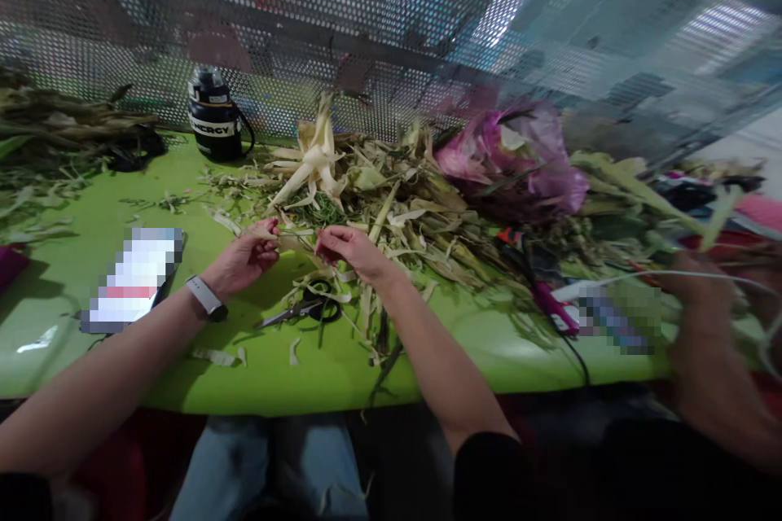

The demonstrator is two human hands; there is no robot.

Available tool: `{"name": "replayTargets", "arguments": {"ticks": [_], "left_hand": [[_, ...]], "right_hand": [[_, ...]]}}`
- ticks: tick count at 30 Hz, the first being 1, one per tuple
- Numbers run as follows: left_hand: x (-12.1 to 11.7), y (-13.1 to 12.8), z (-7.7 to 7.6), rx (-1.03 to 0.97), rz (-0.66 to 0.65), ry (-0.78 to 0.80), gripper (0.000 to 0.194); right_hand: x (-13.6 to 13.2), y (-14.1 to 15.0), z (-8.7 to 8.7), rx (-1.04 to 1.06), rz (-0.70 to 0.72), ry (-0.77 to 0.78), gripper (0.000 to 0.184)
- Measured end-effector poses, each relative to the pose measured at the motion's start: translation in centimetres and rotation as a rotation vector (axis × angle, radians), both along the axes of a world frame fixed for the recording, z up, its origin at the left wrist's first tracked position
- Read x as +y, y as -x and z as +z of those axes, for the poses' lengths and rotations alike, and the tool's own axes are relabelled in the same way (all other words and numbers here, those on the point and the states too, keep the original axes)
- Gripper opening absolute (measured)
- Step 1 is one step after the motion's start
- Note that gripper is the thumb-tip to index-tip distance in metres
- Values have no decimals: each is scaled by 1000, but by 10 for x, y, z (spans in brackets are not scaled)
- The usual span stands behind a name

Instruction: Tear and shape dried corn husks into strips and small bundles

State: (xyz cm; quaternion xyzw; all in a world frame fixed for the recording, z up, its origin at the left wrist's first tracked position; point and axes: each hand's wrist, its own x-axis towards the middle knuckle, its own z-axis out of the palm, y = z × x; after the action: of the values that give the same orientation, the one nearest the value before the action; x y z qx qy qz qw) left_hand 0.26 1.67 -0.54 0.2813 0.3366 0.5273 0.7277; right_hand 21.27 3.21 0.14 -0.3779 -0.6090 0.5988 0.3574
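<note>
Over the green table, my left hand [249,256] is closed, fingertips together on a thin pale strip of corn husk [296,241]. The strip runs across toward my right hand [349,251], which is bent in a pinch; its fingertips are partly hidden, and the strip's end there is hard to see. Just beyond both hands stands a pale flower-like piece of folded husk [318,160], its petals spread outward. Black-handled scissors [302,311] lie below my hands, among cut husk scraps.
A heap of dry husks [421,207] spreads behind my hands, beside a pink plastic bag [519,155]. A black bottle [213,118] stands near the mesh screen. A phone [134,278] lies left. Another person's blurred arm [709,342] and a magenta glue gun [555,309] are right.
</note>
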Motion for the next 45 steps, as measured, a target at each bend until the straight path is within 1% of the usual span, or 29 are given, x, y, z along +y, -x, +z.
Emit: {"name": "replayTargets", "arguments": {"ticks": [1,3,7,10,12,17,24,31,35,39,42,45], "left_hand": [[-1,0,0,0,-12,3,17],[-3,0,-1,3,-79,15,16],[-9,2,-1,45,-231,0,18],[-13,1,3,73,-278,-32,15],[-16,-1,7,103,-283,-53,16],[-18,-4,14,217,-277,-99,21],[-12,-1,7,313,-324,-169,23],[-9,3,3,414,-362,-212,25],[-9,2,0,410,-366,-215,26],[-10,0,-2,341,-371,-180,26],[-9,0,-3,301,-345,-183,25],[-8,1,-3,330,-349,-199,25]], "right_hand": [[0,2,-1,91,-37,29,38],[-2,8,-4,264,-80,84,36],[-11,19,-4,537,-51,183,39],[-17,22,-1,629,-21,237,42],[-19,22,1,623,-22,243,43],[-19,23,4,565,-27,197,46],[-20,24,5,470,-45,137,42],[-20,25,3,388,-47,130,44],[-19,26,0,385,-56,120,43],[-19,26,-1,404,-47,107,40],[-18,25,-2,449,-53,70,40],[-18,24,-3,471,-59,85,40]]}}
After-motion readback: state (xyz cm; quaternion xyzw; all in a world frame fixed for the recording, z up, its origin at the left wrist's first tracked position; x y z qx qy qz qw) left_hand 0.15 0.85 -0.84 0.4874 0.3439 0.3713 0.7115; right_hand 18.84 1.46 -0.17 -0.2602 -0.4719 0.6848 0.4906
